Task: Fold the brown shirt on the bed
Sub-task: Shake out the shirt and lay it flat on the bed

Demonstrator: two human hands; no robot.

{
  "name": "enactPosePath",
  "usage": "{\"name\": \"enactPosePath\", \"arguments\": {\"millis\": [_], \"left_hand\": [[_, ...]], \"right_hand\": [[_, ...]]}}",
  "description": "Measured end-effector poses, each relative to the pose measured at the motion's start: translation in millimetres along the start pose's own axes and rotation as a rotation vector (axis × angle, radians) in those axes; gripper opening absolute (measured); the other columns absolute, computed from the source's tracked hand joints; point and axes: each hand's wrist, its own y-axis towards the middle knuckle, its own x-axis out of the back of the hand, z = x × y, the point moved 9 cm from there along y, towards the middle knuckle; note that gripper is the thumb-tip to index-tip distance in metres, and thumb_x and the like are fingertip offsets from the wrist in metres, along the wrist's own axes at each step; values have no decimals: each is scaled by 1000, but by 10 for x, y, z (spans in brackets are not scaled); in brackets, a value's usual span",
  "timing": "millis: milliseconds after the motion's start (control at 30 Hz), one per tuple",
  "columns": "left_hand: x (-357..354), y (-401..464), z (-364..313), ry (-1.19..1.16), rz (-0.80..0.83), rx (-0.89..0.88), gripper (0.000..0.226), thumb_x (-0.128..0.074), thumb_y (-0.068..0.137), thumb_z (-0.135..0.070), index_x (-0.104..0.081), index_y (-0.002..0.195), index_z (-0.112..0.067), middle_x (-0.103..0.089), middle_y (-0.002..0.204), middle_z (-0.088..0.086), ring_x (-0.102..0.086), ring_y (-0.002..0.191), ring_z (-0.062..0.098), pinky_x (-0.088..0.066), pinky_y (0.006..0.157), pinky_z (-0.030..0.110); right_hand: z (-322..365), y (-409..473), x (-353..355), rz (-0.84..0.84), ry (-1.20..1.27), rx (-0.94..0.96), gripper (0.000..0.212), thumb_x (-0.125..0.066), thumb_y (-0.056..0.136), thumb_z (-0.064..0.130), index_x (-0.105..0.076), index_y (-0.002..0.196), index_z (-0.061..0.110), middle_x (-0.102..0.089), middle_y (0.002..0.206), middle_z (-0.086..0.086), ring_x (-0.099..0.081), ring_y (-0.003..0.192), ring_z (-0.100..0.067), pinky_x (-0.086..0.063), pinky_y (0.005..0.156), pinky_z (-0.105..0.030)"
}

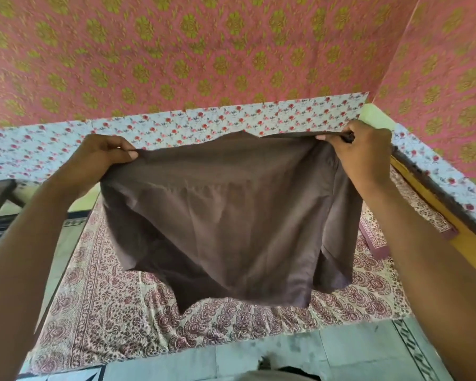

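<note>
Left hand (102, 155) and right hand (360, 152) pinch the brown shirt (231, 215) above the bed (99, 312); uneven lowering risks a skewed, wrinkled fold.

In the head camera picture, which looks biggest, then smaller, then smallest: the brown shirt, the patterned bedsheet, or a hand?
1. Patterned bedsheet, though the shirt hides part of it.
2. Brown shirt, held up nearer the camera, so it may look bigger than it is.
3. Left hand and right hand: about alike.

One head-worn view looks forward and down from the bed's (99, 312) near edge, close above it, facing twelve o'clock toward the patterned wall (204, 50).
</note>
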Motion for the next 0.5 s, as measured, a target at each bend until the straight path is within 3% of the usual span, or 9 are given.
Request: {"name": "enactPosePath", "arguments": {"millis": [100, 233, 400, 500], "left_hand": [[202, -15, 64, -86, -176, -61, 30, -70, 97, -10, -76, 73, -26, -72, 65, -14, -67, 63, 1, -56, 63, 15], [171, 94, 314, 15, -275, -73, 29, -71, 97, -11, -74, 78, -32, -72, 66, -20, -64, 66, -7, -54, 76, 20], [43, 363, 691, 149, -341, -45, 13, -67, 99, -9, -71, 94, -20, -70, 88, 8, -63, 81, 21, -49, 79, 35], [-22, 590, 982, 224, -399, -16, 3, -68, 98, -15, -71, 96, -16, -70, 91, 8, -63, 83, 24, -51, 78, 36]], "right_hand": [[52, 20, -29, 41, -108, 3, 50, -69, 97, 46, -44, 73, 10, -37, 55, -5, -40, 52, -30, -31, 51, -38], [89, -24, -320, 131, -147, 12, 41, -60, 105, 33, -58, 84, -2, -42, 66, -8, -45, 62, -29, -28, 59, -38], [-122, 6, -876, 252, -126, -5, 29, -56, 106, 19, -64, 98, -7, -67, 84, -31, -65, 78, -45, -42, 65, -43], [-305, 67, -1247, 293, -87, -27, 23, -57, 105, 13, -69, 104, -7, -71, 97, -32, -68, 90, -44, -45, 73, -39]]}}
